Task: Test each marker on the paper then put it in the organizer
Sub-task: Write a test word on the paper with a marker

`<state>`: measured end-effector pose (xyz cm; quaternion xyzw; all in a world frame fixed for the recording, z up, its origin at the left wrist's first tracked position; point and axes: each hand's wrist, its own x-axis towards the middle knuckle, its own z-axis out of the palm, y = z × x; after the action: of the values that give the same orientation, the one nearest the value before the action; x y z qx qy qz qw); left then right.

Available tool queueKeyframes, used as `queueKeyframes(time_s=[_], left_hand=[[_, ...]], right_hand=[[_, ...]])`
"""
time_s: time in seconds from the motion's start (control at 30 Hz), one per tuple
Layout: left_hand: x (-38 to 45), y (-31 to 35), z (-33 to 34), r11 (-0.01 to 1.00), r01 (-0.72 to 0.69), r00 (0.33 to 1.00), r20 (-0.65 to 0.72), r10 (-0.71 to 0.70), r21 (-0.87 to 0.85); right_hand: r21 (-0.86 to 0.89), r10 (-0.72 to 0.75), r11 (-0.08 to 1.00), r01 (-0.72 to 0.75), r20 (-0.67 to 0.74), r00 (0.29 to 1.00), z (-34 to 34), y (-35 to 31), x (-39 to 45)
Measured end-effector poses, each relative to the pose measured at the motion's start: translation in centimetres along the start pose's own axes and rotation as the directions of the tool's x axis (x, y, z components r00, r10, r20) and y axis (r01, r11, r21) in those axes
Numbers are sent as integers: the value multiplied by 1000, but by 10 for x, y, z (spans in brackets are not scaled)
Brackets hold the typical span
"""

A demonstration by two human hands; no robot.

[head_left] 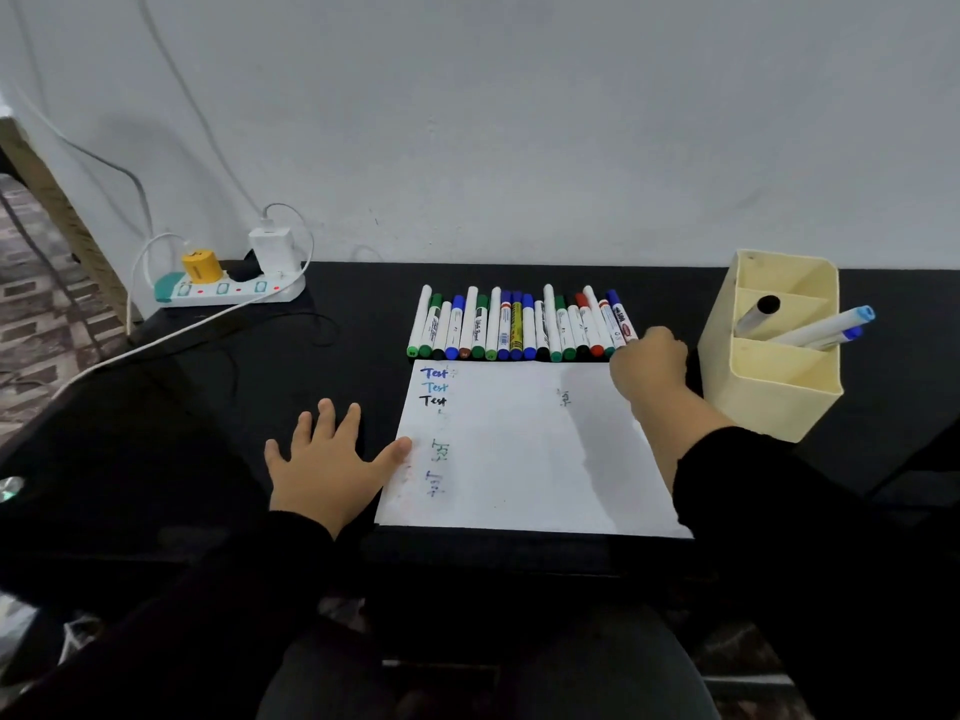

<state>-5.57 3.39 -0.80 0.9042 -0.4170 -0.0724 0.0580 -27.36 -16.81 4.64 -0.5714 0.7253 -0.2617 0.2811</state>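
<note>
left hand (324,462) flat on tabltop, fingers spread, thumb pinning paper (524,449) edge against sliding | right hand (649,363) curled over right end of marker row (519,327), grip contents unclear | organizer (769,387) just right, three markers inside

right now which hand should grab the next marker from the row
Right. The right hand already sits at the right end of the marker row, beside the organizer; the left hand lies flat, steadying the paper.
</note>
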Motion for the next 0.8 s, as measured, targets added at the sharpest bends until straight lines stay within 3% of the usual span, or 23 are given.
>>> queueKeyframes(time_s=[0.2,0.33,0.63,0.8], left_hand=[[2,1,3,1000,20,999,-29,-21,-15],[3,1,3,999,31,999,-27,-31,-25],[4,2,2,999,43,999,-17,-44,-26],[3,2,2,999,43,999,-17,-43,-18]], right_hand=[[-284,-72,955,86,61,996,9,-5,31],[-373,-123,914,159,118,985,15,-5,47],[-267,-102,956,124,94,990,19,-1,58],[-147,-76,986,76,10,997,13,-5,51]])
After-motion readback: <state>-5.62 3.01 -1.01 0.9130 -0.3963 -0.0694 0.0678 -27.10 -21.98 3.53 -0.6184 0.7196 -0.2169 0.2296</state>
